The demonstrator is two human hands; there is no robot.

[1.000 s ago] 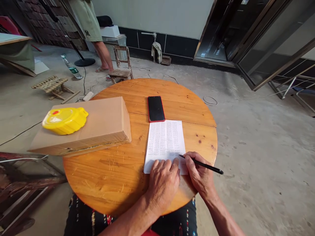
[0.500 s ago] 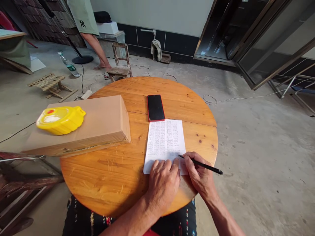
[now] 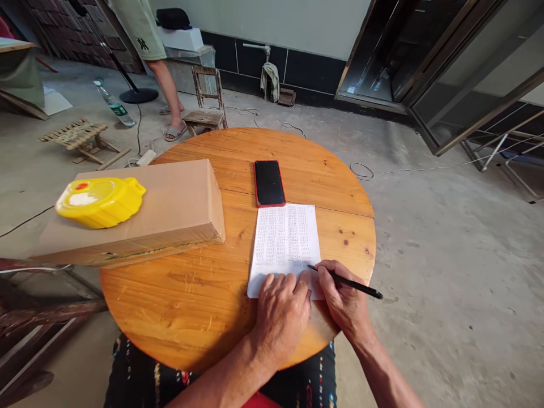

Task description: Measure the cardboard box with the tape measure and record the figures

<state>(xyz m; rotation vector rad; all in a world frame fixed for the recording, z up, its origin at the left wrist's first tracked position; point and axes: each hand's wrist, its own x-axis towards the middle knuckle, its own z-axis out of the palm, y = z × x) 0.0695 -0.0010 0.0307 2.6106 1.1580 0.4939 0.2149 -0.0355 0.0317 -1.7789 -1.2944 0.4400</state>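
Note:
A white sheet of paper [image 3: 272, 226], covered in rows of handwritten figures, lies on the round wooden table [image 3: 191, 306]. My left hand [image 3: 284, 303] rests flat over its lower edge, fingers stretched forward. In my right hand [image 3: 346, 297] a black pen [image 3: 355, 285] is pinched between thumb and fingers. The pen's tip meets the paper at the right end of the lowest written row, and its back end points right. Just beyond the sheet's top edge lies a black phone [image 3: 270, 183] with a red case.
On the table's left side, a cardboard box [image 3: 170, 192] carries a yellow plastic case [image 3: 102, 201]. Past the table stand a small wooden chair [image 3: 206, 117] and a person's leg [image 3: 167, 90]. A folding stool [image 3: 80, 139] and a water bottle [image 3: 114, 105] are on the floor.
The view has shifted slightly. The other person's foot has moved a little. My left hand stays on the paper, and the pen tip remains at nearly the same spot.

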